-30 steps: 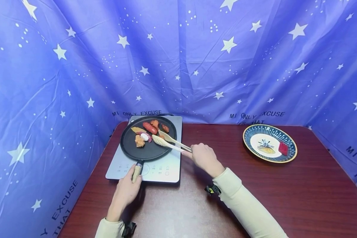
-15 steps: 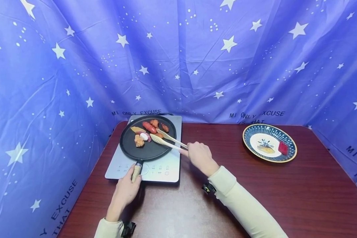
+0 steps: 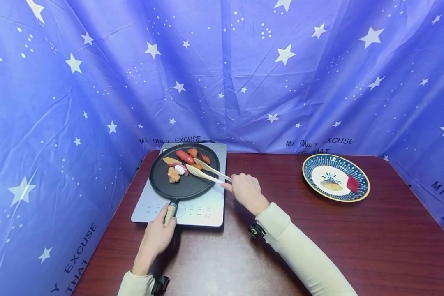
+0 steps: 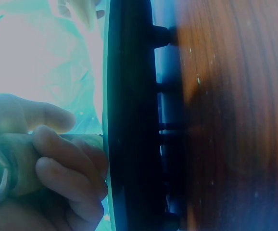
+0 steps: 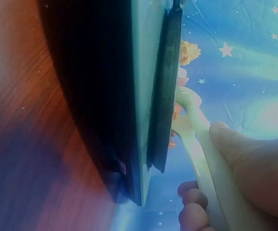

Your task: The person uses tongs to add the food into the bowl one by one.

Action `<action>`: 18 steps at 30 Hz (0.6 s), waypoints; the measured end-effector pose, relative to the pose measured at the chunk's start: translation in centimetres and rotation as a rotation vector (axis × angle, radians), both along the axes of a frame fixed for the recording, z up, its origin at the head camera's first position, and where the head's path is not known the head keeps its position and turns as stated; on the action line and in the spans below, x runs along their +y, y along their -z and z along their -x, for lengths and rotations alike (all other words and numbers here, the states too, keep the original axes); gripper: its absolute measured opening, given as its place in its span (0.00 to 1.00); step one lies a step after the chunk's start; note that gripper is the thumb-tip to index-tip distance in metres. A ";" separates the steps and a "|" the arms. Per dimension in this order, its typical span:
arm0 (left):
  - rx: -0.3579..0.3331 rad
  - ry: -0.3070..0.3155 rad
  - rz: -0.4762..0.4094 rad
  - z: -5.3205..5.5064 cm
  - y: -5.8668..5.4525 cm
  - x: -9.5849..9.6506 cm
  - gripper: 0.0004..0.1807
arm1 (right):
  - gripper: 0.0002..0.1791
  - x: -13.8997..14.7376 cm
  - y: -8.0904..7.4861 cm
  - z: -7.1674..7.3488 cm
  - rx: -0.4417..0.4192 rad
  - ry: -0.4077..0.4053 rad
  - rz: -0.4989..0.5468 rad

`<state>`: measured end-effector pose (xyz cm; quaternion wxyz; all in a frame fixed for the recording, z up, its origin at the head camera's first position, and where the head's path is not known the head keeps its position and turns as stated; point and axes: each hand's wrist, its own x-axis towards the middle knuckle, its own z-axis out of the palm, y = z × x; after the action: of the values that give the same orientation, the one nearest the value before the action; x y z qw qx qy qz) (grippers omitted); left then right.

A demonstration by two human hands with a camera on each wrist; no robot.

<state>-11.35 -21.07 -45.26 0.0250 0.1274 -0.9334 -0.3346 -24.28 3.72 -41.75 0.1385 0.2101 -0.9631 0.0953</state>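
Note:
My left hand [image 3: 160,233] grips the pale handle [image 3: 169,215] of a round black frying pan [image 3: 177,191] that sits on a silver induction cooktop [image 3: 207,217]. In the left wrist view the fingers [image 4: 67,178] curl round that handle. My right hand [image 3: 247,191] holds light-coloured tongs [image 3: 211,177], thumb on one arm and fingers on the other. The tong tips are apart, either side of an orange-brown piece [image 3: 197,166] in the pan. Around it lie a red sausage [image 3: 185,156], a golden fried chunk [image 3: 173,175], a white-and-purple piece [image 3: 179,169] and several browned pieces.
An oval patterned plate [image 3: 311,181] with a blue rim stands at the right of the dark red wooden table [image 3: 266,255], with a red piece [image 3: 352,183] on it. A blue star-print curtain [image 3: 251,115] hangs behind the table and along both sides.
My right hand and the tongs have shifted slightly left, the tips coming to either side of the orange-brown piece. The sausage has moved a little up and left. My left hand stays put.

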 end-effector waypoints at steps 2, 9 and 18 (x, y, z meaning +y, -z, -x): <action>-0.001 0.002 0.001 0.0 0.0 0.1 0.32 | 0.28 0.1 -0.1 0.0 -0.007 0.002 -0.008; -0.005 0.011 0.005 -0.1 0.2 -0.1 0.32 | 0.28 0.7 -0.8 -0.4 -0.128 0.012 0.024; -0.003 0.019 0.006 -0.2 0.1 -0.2 0.32 | 0.27 2.5 -2.8 -1.3 -0.164 0.018 0.125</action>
<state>-11.14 -21.25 -45.34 0.0210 0.1191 -0.9355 -0.3321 -23.03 6.26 -38.98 0.0730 0.1838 -0.9653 0.1706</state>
